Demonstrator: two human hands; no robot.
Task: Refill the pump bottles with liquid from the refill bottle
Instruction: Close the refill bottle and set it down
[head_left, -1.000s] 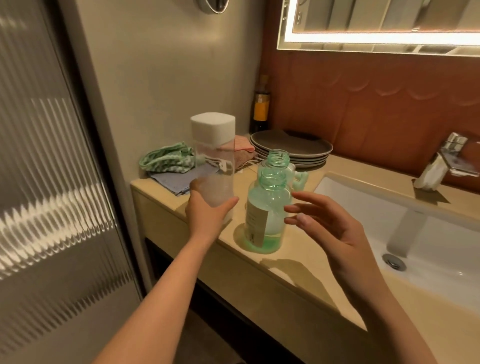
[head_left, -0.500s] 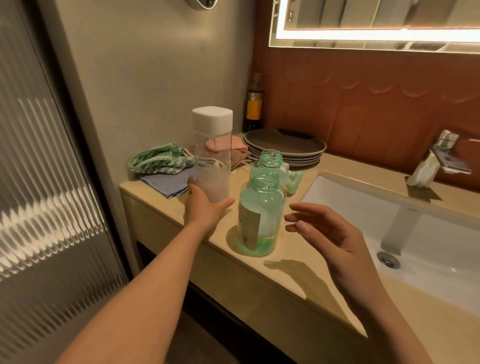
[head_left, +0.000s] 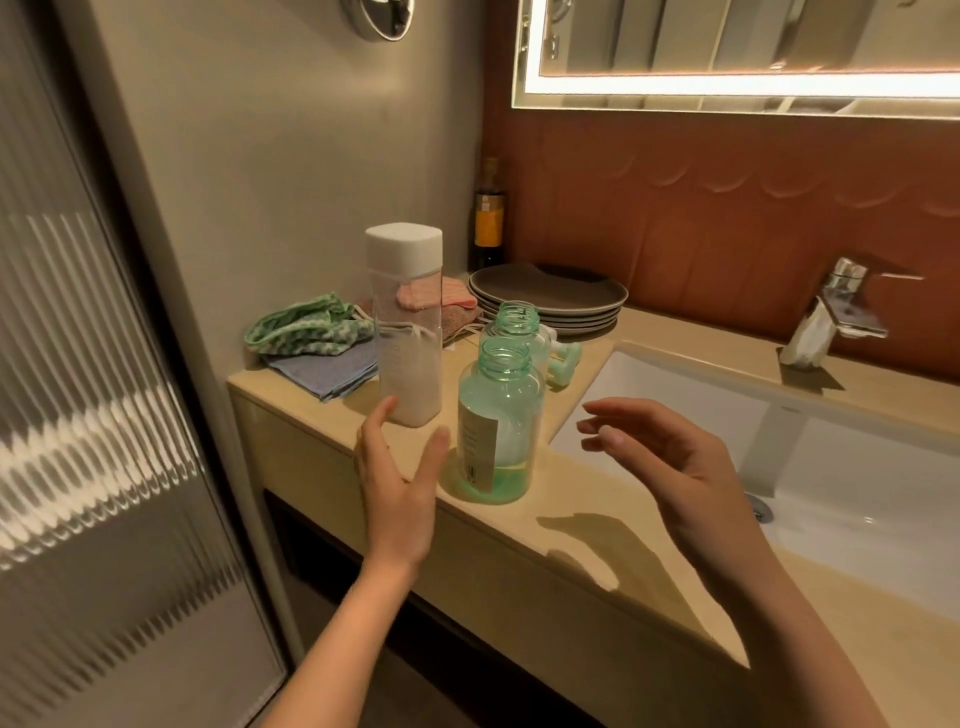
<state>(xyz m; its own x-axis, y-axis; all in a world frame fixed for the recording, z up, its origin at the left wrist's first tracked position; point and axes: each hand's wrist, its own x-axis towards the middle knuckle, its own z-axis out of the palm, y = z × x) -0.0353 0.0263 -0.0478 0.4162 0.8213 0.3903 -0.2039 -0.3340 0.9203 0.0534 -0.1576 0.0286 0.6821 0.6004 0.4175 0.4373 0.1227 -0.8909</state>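
Observation:
A tall clear refill bottle (head_left: 408, 338) with a white square cap stands upright on the beige counter (head_left: 597, 525), about half full of whitish liquid. Right of it stands a green pump bottle (head_left: 498, 431) with its neck uncapped and a little liquid at the bottom. A second uncapped green bottle (head_left: 517, 325) stands just behind it. A green pump head (head_left: 563, 364) lies behind them. My left hand (head_left: 397, 483) hovers just in front of the refill bottle with fingers spread, holding nothing. My right hand (head_left: 654, 457) hovers right of the front green bottle, fingers relaxed, touching nothing.
Folded cloths (head_left: 311, 338) lie at the counter's left end by the wall. Behind the bottles are stacked dark plates (head_left: 550, 296) and a dark bottle (head_left: 488, 218). A white sink basin (head_left: 831, 467) with a chrome tap (head_left: 831, 322) lies to the right. A ribbed glass door (head_left: 78, 415) stands at left.
My left hand has let go of the refill bottle, which now stands on the counter, and has drawn back. My right hand stays hovering beside the green bottle.

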